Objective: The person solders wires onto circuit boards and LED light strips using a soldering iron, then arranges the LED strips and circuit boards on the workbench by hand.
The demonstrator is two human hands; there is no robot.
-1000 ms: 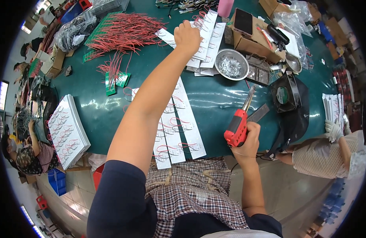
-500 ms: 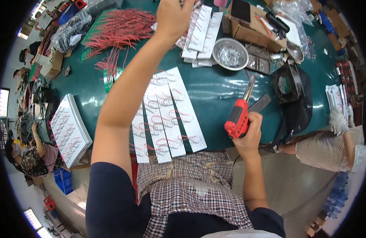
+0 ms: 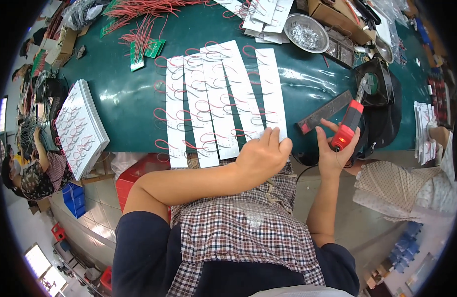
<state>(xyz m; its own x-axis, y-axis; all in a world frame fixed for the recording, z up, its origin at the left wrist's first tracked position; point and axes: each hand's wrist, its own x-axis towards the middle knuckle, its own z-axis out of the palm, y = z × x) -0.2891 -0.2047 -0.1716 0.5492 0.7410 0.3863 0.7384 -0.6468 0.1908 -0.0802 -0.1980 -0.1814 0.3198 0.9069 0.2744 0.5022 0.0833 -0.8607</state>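
Observation:
In front of me, several white strips (image 3: 177,114) with red and black wire loops lie side by side. My left hand (image 3: 268,153) is closed at the near end of the rightmost white strip (image 3: 271,89), its fingers bent over that edge; the thumb is hidden. That strip lies a little apart from the others at its far end. A red and black soldering gun (image 3: 348,123) rests in my right hand (image 3: 332,153), its metal tip pointing away from me beside the black fan (image 3: 374,84). My right thumb and a finger are stretched off its grip.
A flat dark bar (image 3: 325,112) lies left of the soldering gun. Farther back are a metal bowl (image 3: 306,33) of small shiny pieces, a cardboard box (image 3: 342,22) and green boards (image 3: 137,55) with red wires. A white stack (image 3: 82,128) stands at left. Other people work on both sides.
My left hand has come back from the far stack to the near table edge, and a further strip now lies at the row's right. The soldering gun has moved right, close to the fan.

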